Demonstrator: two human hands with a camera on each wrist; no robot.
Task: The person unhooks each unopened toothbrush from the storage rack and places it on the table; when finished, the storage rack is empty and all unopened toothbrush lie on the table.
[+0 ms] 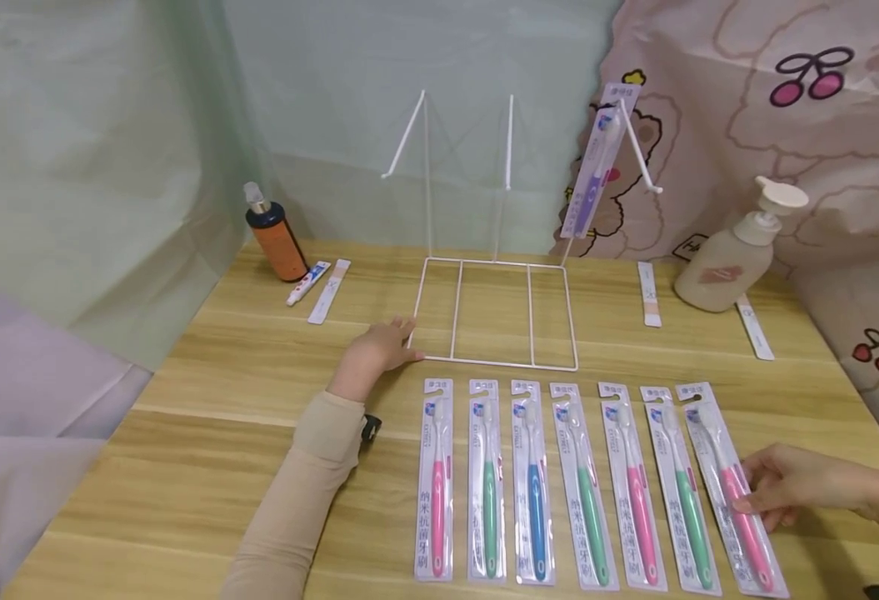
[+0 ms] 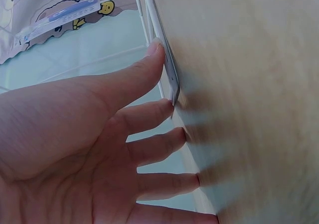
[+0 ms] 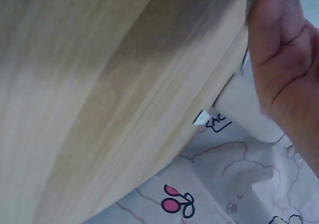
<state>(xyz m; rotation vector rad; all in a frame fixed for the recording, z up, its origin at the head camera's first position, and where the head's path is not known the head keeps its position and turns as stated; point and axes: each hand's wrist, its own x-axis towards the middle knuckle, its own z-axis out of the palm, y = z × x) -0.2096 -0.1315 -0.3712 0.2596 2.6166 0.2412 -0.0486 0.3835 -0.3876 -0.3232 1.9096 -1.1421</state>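
Hands at rack and toothbrush row.
Left hand (image 1: pixel 376 351) flat, fingers straight, touching rack (image 1: pixel 494 315) corner; right hand (image 1: pixel 791 486) pinching rightmost pink toothbrush pack (image 1: pixel 731 492) on table (image 1: pixel 207 433).

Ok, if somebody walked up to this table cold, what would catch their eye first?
Probably the row of seven packaged toothbrushes along the near edge of the wooden table, with the right hand on the rightmost pink one. Behind them stands a white wire rack, one purple toothbrush pack hanging from its right hook, while the left hand touches its base corner.
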